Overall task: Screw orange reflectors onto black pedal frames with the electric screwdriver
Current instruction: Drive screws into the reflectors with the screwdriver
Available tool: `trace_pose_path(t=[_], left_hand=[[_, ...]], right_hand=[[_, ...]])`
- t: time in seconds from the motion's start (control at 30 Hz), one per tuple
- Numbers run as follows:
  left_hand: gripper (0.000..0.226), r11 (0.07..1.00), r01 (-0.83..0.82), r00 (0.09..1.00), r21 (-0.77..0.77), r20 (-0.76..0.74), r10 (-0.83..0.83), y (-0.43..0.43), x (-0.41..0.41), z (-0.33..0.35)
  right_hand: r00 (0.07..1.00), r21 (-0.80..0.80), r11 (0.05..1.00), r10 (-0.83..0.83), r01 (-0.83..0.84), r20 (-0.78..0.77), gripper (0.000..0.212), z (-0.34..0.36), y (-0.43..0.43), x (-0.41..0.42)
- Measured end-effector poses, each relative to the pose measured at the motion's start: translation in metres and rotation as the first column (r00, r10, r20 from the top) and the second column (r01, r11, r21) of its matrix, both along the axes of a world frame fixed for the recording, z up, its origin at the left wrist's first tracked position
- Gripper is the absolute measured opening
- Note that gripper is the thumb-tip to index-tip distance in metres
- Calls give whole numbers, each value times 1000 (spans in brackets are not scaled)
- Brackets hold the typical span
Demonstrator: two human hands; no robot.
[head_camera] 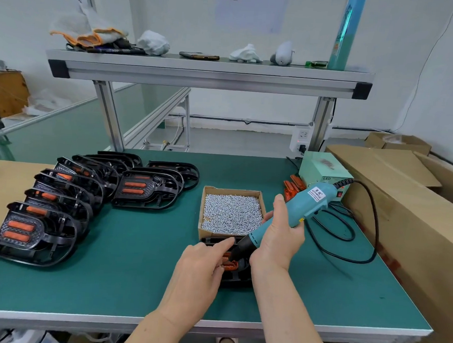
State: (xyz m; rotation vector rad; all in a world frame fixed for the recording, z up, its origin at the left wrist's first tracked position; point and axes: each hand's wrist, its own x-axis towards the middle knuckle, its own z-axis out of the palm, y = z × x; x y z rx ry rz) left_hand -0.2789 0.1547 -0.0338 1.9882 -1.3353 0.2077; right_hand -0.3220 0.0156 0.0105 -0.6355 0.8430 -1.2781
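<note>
Many pedal frames (138,192) were completed. One reflector (231,265) was held by left hand (200,266), screwdriver (292,210) gripped by right hand (279,239).

White walls (387,75) close the room, and a sheet of paper (247,14) with a blurred code hangs on the back one. A pipe (223,118) runs along its foot, above a grey floor (235,142). The table (133,258) has a green top with a pale metal edge; aluminium posts (108,115) at its back carry an upper shelf (208,75) with black end caps. A socket strip (301,140) is fixed to the right post. A second green bench (62,127) runs off to the left. Large cardboard boxes (405,210) stand just right of the table. The light is soft and even
</note>
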Motion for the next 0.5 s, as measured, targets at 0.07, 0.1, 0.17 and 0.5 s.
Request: trace_pose_path(t=[0.07,0.1,0.17,0.5], left_hand=[[73,1000,14,999,23,45,-15,-1,1,2],[72,999,20,999,41,32,-21,-1,1,4],[68,997,12,1000,78,-15,-11,-2,3,4],[69,993,10,980,115,-197,13,-3,9,3]], right_hand=[[1000,12,1000,-5,5,-1,20,0,-1,1],[1000,18,1000,-8,8,-3,20,0,-2,1],[1000,27,999,-16,17,-7,19,0,-3,0],[1000,38,999,4,-2,-31,20,-6,-2,2]])
